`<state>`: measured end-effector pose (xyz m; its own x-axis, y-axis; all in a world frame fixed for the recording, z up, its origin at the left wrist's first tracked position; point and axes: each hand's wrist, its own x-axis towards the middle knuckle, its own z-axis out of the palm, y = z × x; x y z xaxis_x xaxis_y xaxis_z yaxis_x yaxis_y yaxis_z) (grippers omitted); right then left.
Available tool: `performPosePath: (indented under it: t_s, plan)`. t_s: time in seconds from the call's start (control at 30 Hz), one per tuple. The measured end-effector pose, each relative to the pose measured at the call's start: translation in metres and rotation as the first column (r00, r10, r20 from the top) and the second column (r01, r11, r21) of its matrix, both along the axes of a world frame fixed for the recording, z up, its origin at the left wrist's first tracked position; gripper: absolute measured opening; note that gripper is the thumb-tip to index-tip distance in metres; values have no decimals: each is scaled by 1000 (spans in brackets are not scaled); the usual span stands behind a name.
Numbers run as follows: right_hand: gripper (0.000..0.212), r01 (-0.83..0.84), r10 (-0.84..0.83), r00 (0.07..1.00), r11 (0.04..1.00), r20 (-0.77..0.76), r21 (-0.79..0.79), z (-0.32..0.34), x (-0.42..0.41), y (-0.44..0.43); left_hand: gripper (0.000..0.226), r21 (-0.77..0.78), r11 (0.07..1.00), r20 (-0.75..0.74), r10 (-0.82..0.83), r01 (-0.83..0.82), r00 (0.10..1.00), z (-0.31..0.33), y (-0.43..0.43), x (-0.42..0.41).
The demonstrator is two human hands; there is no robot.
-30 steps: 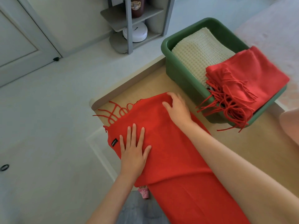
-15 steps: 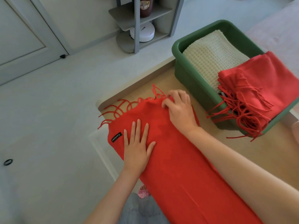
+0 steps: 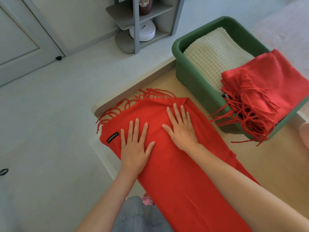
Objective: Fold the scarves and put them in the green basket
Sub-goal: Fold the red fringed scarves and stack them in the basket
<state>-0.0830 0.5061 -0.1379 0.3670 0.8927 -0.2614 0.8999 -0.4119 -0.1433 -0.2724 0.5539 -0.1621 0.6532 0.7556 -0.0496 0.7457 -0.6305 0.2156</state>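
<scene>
Two hands press flat on one red scarf laid along the table, fingers straight and slightly apart: left hand beside its one label, right hand near the fringed end. Rightward, one basket holds two folded scarves: a cream scarf and a second red scarf, its fringe hanging over the rim.

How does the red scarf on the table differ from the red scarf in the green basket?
The spread red fringed scarf lies long and flat on the wooden table; the folded red fringed scarf sits compact in the green basket. The left hand and right hand press the spread scarf; nothing touches the folded one. Only the spread scarf shows a black label. Both have tassels.
</scene>
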Motion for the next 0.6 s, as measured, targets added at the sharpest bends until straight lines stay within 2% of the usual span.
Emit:
performPosePath:
  t_s: [0.1, 0.2, 0.27, 0.4, 0.5, 0.6]
  plan:
    - [65, 111, -111, 994, 993, 5, 41, 6, 18, 40, 65, 6, 1000, -9, -17, 17, 1000, -1, 3, -1]
    - [64, 171, -176, 982, 982, 67, 73, 18, 30, 75, 65, 9, 1000, -14, -21, 22, 1000, -2, 3, -1]
    - [61, 165, -177, 980, 978, 92, 125, 26, 27, 86, 65, 11, 1000, -12, -20, 20, 1000, -2, 3, -1]
    - [52, 81, -94, 995, 964, 41, 255, 29, -1, 60, 65, 13, 1000, -3, -16, 16, 1000, -2, 7, -1]
    - [61, 77, -79, 997, 980, 1, 182, 12, -21, 9, 66, 12, 1000, -5, -6, 6, 1000, -2, 14, 0]
    - [67, 40, -44, 998, 995, 44, 94, -4, -24, -36, 66, 13, 1000, -10, -1, 1, 1000, -1, 18, 2]
